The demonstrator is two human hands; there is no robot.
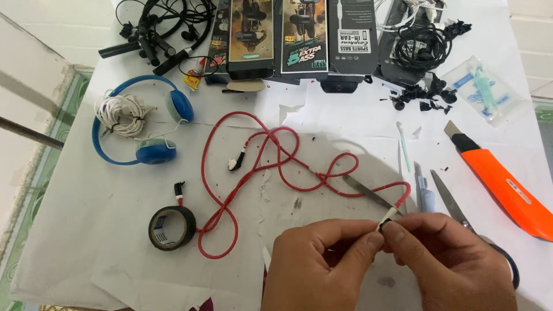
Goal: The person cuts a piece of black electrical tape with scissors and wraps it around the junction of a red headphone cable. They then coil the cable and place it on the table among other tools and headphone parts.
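Note:
A red braided earphone cable (253,167) lies looped across the white table cover (92,230). One end of it runs up into my hands near the front edge. My left hand (317,265) and my right hand (455,265) meet fingertip to fingertip and pinch a small white earphone piece (388,217) at that cable end. Metal tweezers (371,194) lie just beyond my fingers, under the cable. A second white earbud (233,163) rests free in the middle of the loops.
A roll of black tape (171,227) sits front left, blue headphones (141,118) with coiled white cord behind it. Scissors (455,207), a small blue cutter (424,193) and an orange utility knife (504,190) lie right. Earphone boxes (299,37) and black cables line the far edge.

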